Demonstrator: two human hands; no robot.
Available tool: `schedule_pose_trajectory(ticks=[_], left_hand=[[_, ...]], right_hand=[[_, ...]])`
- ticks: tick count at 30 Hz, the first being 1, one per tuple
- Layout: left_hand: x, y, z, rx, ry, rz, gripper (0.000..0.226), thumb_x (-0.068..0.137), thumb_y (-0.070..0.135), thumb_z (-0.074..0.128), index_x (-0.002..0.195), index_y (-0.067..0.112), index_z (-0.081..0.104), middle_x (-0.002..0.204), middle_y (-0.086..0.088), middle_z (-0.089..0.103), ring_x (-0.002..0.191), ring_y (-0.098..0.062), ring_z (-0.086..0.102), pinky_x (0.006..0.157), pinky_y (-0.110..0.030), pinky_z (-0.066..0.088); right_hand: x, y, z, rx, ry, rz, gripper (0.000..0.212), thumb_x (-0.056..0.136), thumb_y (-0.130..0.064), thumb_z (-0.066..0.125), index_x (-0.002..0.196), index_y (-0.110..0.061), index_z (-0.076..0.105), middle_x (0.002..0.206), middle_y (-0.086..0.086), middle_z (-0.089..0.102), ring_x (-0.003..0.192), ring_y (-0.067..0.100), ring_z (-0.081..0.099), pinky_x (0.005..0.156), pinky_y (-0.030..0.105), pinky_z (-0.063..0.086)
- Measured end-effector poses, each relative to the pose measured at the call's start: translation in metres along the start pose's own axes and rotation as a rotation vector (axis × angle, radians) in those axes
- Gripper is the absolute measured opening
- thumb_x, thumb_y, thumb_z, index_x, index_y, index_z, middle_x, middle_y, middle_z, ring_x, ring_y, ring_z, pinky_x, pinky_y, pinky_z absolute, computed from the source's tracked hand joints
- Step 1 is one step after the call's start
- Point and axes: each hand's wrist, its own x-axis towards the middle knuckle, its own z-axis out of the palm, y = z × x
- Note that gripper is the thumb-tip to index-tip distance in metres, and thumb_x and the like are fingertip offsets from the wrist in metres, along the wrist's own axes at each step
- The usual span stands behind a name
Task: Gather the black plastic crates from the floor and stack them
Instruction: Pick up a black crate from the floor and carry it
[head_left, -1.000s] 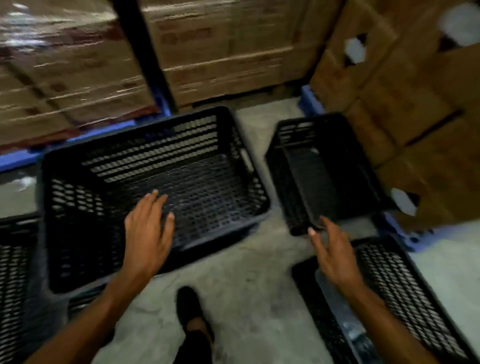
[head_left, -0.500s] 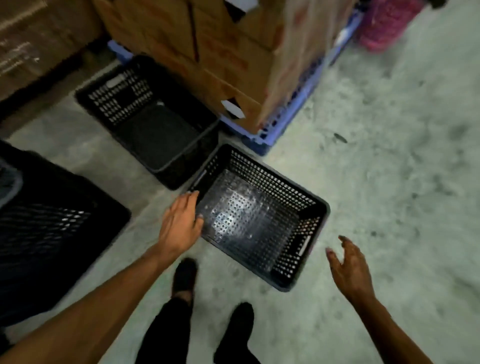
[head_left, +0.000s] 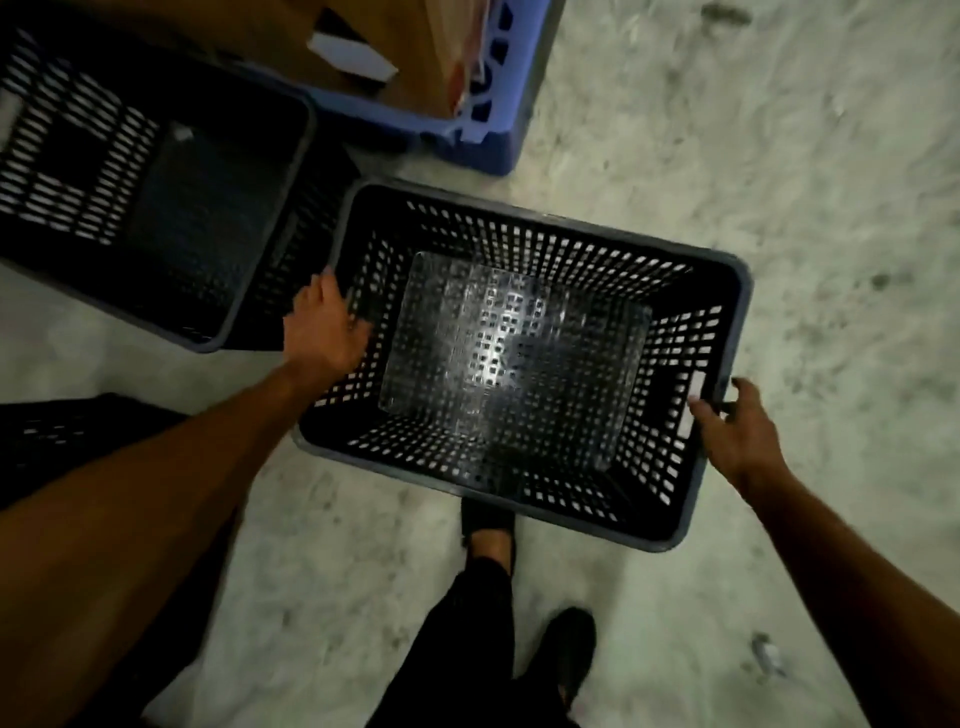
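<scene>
A black perforated plastic crate (head_left: 524, 239) sits open side up in the middle of the concrete floor. My left hand (head_left: 324, 327) curls over its left short rim. My right hand (head_left: 732, 431) grips the right short rim beside the handle slot. A second black crate (head_left: 249, 260) stands to the upper left, close to the first. The edge of a third black crate (head_left: 78, 431) shows at the far left behind my left forearm.
A blue plastic pallet (head_left: 498, 119) loaded with brown cardboard boxes (head_left: 395, 47) stands just behind the crates. My two feet in dark shoes (head_left: 571, 649) are on the floor below the held crate. Bare concrete floor (head_left: 805, 208) spreads to the right.
The view has swung from the big crate on the left down to this crate. Both hands, open and apart half a second ago, now hold its two short rims.
</scene>
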Motion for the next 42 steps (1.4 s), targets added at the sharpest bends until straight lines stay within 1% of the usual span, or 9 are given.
schedule_pose_trajectory(ticks=[7, 10, 12, 16, 21, 29, 33, 38, 42], left_hand=[[0.043, -0.007, 0.017, -0.295, -0.043, -0.258, 0.061, 0.088, 0.019, 0.057, 0.139, 0.004, 0.028, 0.140, -0.023, 0.045, 0.125, -0.037, 0.047, 0.107, -0.040, 0.038], [0.044, -0.014, 0.019, -0.303, -0.039, -0.281, 0.048, 0.090, 0.016, 0.055, 0.131, 0.001, 0.037, 0.136, -0.024, 0.049, 0.123, -0.037, 0.049, 0.104, -0.039, 0.038], [0.039, -0.019, 0.020, -0.297, -0.025, -0.287, 0.047, 0.092, 0.017, 0.052, 0.132, -0.002, 0.037, 0.136, -0.026, 0.048, 0.124, -0.039, 0.047, 0.106, -0.041, 0.037], [0.014, -0.023, 0.005, -0.266, 0.058, -0.212, 0.040, 0.097, 0.021, 0.043, 0.123, -0.010, 0.041, 0.126, -0.034, 0.051, 0.118, -0.046, 0.048, 0.098, -0.048, 0.038], [-0.054, -0.030, -0.058, -0.273, 0.170, -0.106, 0.038, 0.095, 0.023, 0.046, 0.103, -0.014, 0.048, 0.107, -0.039, 0.056, 0.104, -0.051, 0.053, 0.085, -0.051, 0.041], [-0.283, -0.012, -0.218, -0.436, 0.456, 0.061, 0.032, 0.095, 0.022, 0.046, 0.080, -0.006, 0.046, 0.064, -0.019, 0.052, 0.057, -0.023, 0.055, 0.048, -0.033, 0.039], [-0.419, -0.022, -0.288, -0.505, 0.572, 0.063, 0.034, 0.096, 0.025, 0.044, 0.087, -0.007, 0.048, 0.079, -0.025, 0.057, 0.072, -0.034, 0.052, 0.062, -0.038, 0.035], [-0.538, -0.055, -0.359, -0.575, 0.823, 0.036, 0.030, 0.094, 0.027, 0.048, 0.096, -0.002, 0.055, 0.097, -0.025, 0.063, 0.093, -0.039, 0.059, 0.068, -0.036, 0.037], [-0.604, -0.106, -0.405, -0.603, 1.004, 0.001, 0.030, 0.093, 0.028, 0.048, 0.094, -0.001, 0.055, 0.095, -0.024, 0.064, 0.088, -0.036, 0.060, 0.067, -0.039, 0.041]], right_hand=[[0.028, -0.001, 0.038, 0.075, 0.054, 0.189, 0.034, 0.091, -0.013, 0.050, 0.119, -0.007, 0.031, 0.104, 0.017, 0.055, 0.094, 0.034, 0.057, 0.086, 0.047, 0.047], [0.037, 0.000, 0.034, 0.158, -0.032, 0.214, 0.014, 0.089, 0.002, 0.047, 0.093, -0.009, 0.042, 0.085, 0.015, 0.054, 0.057, 0.019, 0.059, 0.057, 0.030, 0.052], [0.039, 0.000, 0.027, 0.151, -0.052, 0.205, 0.019, 0.091, 0.002, 0.048, 0.075, -0.009, 0.049, 0.059, 0.012, 0.055, 0.031, 0.005, 0.051, 0.038, 0.015, 0.044], [0.021, 0.000, 0.008, 0.198, 0.046, 0.157, 0.004, 0.088, -0.010, 0.056, 0.086, -0.007, 0.058, 0.079, 0.016, 0.061, 0.067, 0.024, 0.058, 0.073, 0.039, 0.053], [-0.045, -0.010, -0.041, 0.215, 0.178, -0.051, 0.012, 0.090, -0.020, 0.057, 0.094, -0.009, 0.059, 0.087, 0.009, 0.062, 0.070, 0.022, 0.057, 0.063, 0.024, 0.041], [-0.238, -0.030, -0.192, 0.272, 0.405, -0.287, 0.035, 0.088, -0.035, 0.057, 0.090, -0.001, 0.060, 0.082, 0.017, 0.063, 0.077, 0.035, 0.061, 0.068, 0.037, 0.048], [-0.356, -0.032, -0.271, 0.291, 0.444, -0.485, 0.028, 0.088, -0.034, 0.057, 0.083, -0.006, 0.057, 0.077, 0.011, 0.061, 0.061, 0.023, 0.053, 0.052, 0.027, 0.038], [-0.461, -0.070, -0.335, 0.374, 0.472, -0.704, 0.035, 0.085, -0.033, 0.060, 0.083, 0.002, 0.062, 0.073, 0.020, 0.061, 0.069, 0.031, 0.058, 0.059, 0.036, 0.040], [-0.537, -0.121, -0.343, 0.403, 0.449, -0.889, 0.033, 0.086, -0.032, 0.060, 0.073, -0.001, 0.058, 0.060, 0.011, 0.050, 0.061, 0.023, 0.047, 0.054, 0.037, 0.036]])
